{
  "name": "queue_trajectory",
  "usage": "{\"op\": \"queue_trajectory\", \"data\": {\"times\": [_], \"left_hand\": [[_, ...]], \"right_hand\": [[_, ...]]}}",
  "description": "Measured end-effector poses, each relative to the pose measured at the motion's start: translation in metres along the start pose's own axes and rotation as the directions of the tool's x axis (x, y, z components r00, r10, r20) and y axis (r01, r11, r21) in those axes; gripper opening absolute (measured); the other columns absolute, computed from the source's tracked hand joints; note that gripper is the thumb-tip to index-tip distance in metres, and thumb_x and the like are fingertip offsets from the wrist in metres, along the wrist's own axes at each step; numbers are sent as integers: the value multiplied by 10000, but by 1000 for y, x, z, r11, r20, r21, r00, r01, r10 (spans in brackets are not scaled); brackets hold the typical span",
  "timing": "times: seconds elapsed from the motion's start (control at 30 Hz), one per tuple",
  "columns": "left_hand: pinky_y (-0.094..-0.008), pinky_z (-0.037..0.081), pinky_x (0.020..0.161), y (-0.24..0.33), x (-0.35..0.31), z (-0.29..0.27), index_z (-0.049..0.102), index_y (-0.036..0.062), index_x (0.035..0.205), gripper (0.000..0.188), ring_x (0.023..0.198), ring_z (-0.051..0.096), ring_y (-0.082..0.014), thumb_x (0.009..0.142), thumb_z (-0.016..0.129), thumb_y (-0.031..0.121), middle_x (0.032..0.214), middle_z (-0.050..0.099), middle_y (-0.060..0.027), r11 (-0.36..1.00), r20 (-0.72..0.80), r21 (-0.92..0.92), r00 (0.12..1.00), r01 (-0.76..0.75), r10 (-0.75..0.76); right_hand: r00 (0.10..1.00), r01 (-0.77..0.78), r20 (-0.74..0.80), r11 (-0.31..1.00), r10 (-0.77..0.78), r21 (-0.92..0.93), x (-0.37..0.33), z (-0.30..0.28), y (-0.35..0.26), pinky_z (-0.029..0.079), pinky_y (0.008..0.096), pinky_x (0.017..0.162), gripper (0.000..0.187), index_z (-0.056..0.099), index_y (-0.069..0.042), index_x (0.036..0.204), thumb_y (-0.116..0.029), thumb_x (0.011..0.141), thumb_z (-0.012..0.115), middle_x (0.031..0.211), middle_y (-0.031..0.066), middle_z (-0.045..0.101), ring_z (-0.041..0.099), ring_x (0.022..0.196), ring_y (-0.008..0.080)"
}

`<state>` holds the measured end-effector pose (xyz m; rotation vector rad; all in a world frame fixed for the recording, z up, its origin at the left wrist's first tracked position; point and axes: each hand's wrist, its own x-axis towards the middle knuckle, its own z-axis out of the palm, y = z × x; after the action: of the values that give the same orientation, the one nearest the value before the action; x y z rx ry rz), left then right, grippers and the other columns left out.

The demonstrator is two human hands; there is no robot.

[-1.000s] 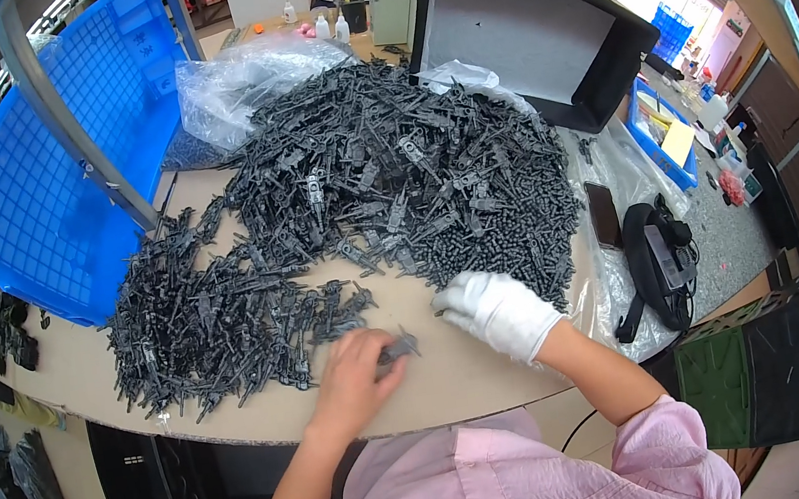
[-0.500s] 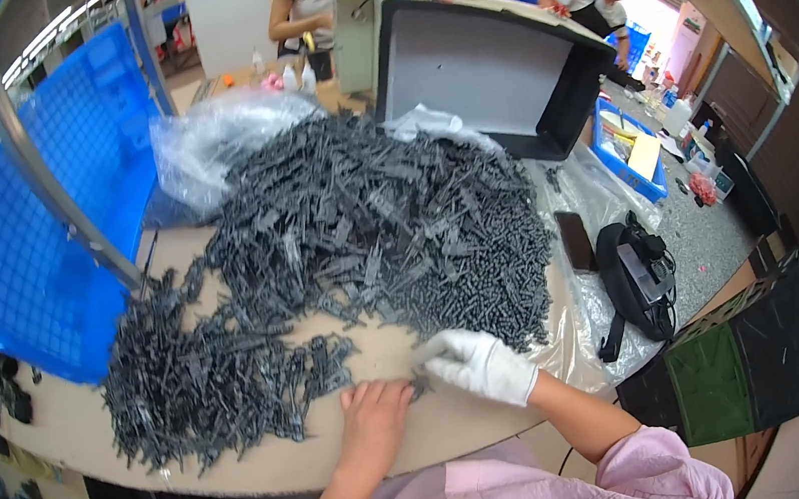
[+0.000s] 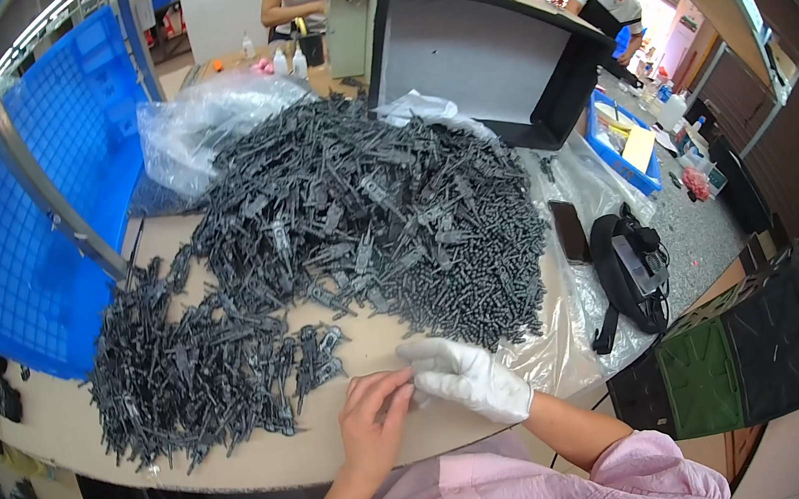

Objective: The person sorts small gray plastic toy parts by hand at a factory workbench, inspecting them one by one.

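My bare left hand (image 3: 374, 424) and my right hand (image 3: 469, 380) in a white glove meet over the front of the table. Their fingers are bent and pinched together at the tips, and whatever is between them is hidden. Just beyond lies a large heap of dark grey plastic parts (image 3: 312, 195), long and spiky. On its right side the heap turns into small stubby dark pieces (image 3: 480, 284). A lower pile of joined dark parts (image 3: 184, 379) spreads left of my left hand, with a few loose ones (image 3: 318, 356) at its near edge.
A blue crate (image 3: 33, 227) stands tilted behind a metal post at left. Clear plastic bags (image 3: 211, 123) and a black bin on its side (image 3: 454, 50) sit behind the heap. A phone (image 3: 569, 232) and a black pouch (image 3: 624, 270) lie at right. Two people work farther back.
My hands have come closer together, the gloved one shifting slightly left. The small dark part seen between them earlier is now covered by fingers. The view has moved slightly.
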<state>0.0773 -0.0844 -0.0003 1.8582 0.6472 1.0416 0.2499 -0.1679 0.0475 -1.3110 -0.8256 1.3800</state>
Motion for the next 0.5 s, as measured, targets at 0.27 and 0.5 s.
{"op": "queue_trajectory", "data": {"times": [0.27, 0.5], "left_hand": [[-298, 514, 788, 10, 1, -4, 773, 43, 1200, 284, 883, 609, -229, 919, 744, 14, 1053, 615, -93, 999, 49, -8, 998, -40, 41], [-302, 516, 747, 1, 2, -9, 766, 32, 1132, 221, 884, 654, -215, 911, 757, 24, 1033, 684, -95, 994, 60, 2, 992, -108, 108]], "right_hand": [[995, -97, 60, 810, 77, 578, 3, 2, 30, 590, 327, 953, 391, 578, 8, 1412, -178, 1071, 620, 1277, 98, 686, 701, 1098, 186], [984, -180, 113, 814, 140, 553, -1, 3, 20, 599, 312, 870, 344, 614, -10, 1355, -182, 1059, 647, 1187, 73, 712, 715, 1002, 159]]}}
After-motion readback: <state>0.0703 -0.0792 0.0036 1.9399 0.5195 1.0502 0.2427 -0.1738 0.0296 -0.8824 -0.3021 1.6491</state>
